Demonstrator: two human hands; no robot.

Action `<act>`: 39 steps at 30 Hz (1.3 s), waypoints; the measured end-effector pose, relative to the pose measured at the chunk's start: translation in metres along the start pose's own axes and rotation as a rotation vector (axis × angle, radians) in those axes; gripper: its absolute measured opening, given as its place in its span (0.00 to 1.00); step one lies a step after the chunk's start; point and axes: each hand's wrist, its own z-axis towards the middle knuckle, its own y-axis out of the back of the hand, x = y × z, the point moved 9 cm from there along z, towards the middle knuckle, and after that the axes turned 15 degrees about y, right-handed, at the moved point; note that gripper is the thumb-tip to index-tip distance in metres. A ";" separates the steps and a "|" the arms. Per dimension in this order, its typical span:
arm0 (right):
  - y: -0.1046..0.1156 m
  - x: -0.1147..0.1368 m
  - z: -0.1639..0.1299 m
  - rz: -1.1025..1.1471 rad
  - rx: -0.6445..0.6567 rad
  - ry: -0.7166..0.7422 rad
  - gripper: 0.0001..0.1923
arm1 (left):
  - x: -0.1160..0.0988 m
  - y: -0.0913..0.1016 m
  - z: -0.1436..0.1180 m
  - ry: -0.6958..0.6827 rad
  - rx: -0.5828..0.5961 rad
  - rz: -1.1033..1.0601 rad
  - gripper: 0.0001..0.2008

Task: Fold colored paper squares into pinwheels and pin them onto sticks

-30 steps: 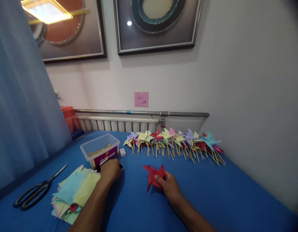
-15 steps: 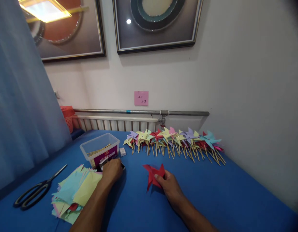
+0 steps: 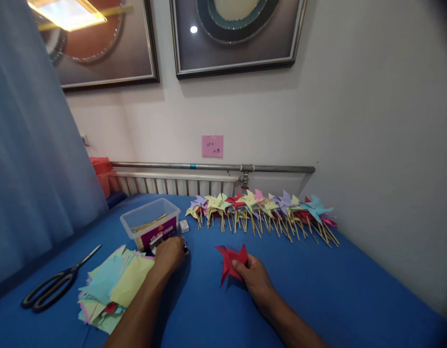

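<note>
My right hand (image 3: 258, 280) pinches a red paper pinwheel (image 3: 230, 263) by its right side, thumb on top, a little above the blue-covered table. It has no stick that I can see. My left hand (image 3: 170, 253) is bent down over a small dark object with a silvery part (image 3: 156, 243), right in front of a clear plastic tub (image 3: 126, 223). Its fingers are curled downward and mostly hidden, so what they grip does not show. Thin wooden sticks (image 3: 149, 224) lie in the tub. A small white box (image 3: 184, 226) sits beside it.
Finished pinwheels on sticks (image 3: 261, 208) lie in a row along the back. By my left forearm is a pile of coloured paper (image 3: 111, 285), with black-handled scissors (image 3: 58, 285) farther left. A radiator pipe (image 3: 277, 168) runs along the wall; a blue curtain (image 3: 35, 145) hangs at left.
My left hand has shifted very slightly at the dark object. My right hand keeps the red pinwheel in almost the same place.
</note>
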 end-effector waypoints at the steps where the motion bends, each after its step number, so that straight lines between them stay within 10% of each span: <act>1: 0.000 0.000 0.000 0.003 0.003 0.003 0.15 | -0.001 0.000 0.000 -0.003 -0.005 0.005 0.15; 39: 0.001 0.002 0.001 -0.059 0.004 0.013 0.17 | -0.002 0.000 -0.002 -0.049 0.041 -0.037 0.13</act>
